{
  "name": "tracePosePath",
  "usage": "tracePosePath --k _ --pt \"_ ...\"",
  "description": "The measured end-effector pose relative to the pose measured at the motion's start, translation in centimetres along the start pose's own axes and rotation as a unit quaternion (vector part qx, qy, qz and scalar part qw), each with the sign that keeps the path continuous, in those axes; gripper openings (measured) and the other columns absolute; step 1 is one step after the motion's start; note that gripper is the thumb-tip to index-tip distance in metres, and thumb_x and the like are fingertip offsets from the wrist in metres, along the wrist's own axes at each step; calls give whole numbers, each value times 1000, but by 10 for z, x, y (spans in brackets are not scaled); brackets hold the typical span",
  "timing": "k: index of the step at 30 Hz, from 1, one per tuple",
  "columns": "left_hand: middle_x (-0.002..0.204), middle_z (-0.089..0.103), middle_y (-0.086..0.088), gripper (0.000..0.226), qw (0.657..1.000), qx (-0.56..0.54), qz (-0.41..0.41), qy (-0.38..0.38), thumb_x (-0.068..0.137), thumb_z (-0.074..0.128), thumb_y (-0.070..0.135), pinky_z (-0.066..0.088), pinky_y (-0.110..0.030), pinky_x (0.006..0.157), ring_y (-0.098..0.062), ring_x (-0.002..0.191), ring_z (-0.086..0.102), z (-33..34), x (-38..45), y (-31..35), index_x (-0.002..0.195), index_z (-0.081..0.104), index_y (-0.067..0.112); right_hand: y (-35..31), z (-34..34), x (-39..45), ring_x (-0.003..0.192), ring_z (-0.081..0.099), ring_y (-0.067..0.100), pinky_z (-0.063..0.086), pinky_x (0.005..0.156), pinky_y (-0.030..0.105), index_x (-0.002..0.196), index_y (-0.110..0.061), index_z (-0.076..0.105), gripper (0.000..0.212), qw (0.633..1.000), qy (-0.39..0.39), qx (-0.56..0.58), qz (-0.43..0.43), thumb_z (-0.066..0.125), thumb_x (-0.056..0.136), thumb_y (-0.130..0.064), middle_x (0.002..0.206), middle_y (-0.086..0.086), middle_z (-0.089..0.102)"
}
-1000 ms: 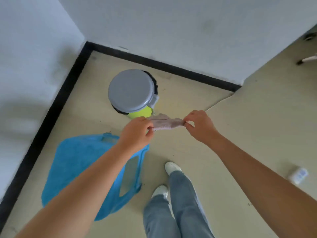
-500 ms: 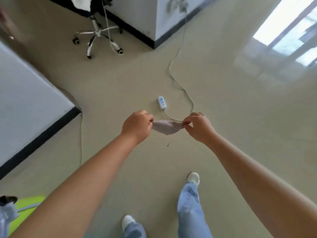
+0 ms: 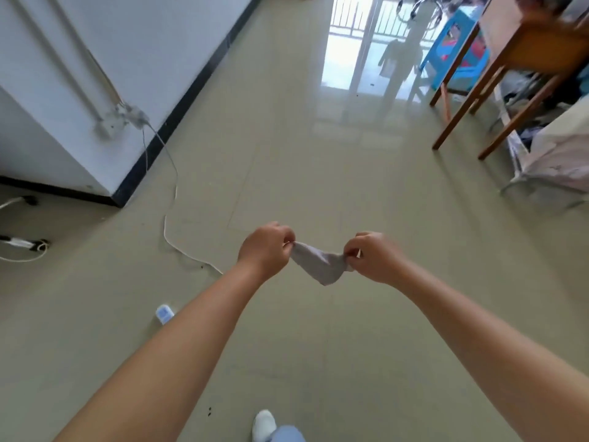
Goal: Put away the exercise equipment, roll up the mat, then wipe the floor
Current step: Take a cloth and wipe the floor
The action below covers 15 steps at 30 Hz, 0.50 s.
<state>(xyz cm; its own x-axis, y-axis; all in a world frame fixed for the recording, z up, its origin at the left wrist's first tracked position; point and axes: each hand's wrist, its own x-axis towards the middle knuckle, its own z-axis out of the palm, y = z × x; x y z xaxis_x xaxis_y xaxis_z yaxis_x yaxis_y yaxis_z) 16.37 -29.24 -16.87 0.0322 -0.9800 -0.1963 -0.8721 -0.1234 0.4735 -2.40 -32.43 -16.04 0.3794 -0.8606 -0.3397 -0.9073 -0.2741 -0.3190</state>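
A small grey cloth (image 3: 320, 266) hangs stretched between both hands in the middle of the head view, above the beige floor (image 3: 318, 173). My left hand (image 3: 266, 248) pinches its left corner and my right hand (image 3: 371, 256) pinches its right corner. The cloth sags into a point below the hands. No mat or exercise equipment is visible.
A white cable (image 3: 169, 218) runs from a wall socket (image 3: 122, 118) across the floor to a white power strip (image 3: 164, 313) on the left. A wooden table (image 3: 510, 59) and a blue stool (image 3: 452, 49) stand at the far right. My white shoe (image 3: 264, 424) shows below.
The view has swung from the corner with the bin and blue bag to the open room. Both hands kept hold of the cloth, which now hangs lower between them.
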Motion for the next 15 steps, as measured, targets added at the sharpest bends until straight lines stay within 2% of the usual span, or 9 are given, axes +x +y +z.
tracePosePath --k 3,7,12,15 --pt "115 63 -11 24 1000 -1 14 -8 92 50 13 44 -29 86 -27 106 58 -18 88 13 109 67 8 29 -47 76 103 57 27 35 70 21 105 -6 68 25 1000 7 -1 -6 51 88 -10 111 11 64" --pt "117 61 -10 21 999 3 37 -37 91 55 13 44 -29 89 -24 104 60 -52 222 16 106 69 7 58 -112 195 103 58 29 44 83 29 104 -3 69 25 1000 -1 6 -15 51 86 -7 110 15 64" --pt "118 61 -6 21 997 32 47 -47 92 56 16 44 -26 87 -22 104 59 -107 376 33 107 70 10 84 -199 334 101 58 29 40 78 26 104 0 68 23 999 -15 8 -35 53 87 -7 110 18 64" --pt "119 60 -6 22 998 38 40 -21 91 56 16 43 -26 87 -23 105 58 -140 467 44 107 70 10 98 -251 415 96 56 26 38 75 26 104 0 66 24 998 0 -12 -55 49 88 -6 112 16 63"
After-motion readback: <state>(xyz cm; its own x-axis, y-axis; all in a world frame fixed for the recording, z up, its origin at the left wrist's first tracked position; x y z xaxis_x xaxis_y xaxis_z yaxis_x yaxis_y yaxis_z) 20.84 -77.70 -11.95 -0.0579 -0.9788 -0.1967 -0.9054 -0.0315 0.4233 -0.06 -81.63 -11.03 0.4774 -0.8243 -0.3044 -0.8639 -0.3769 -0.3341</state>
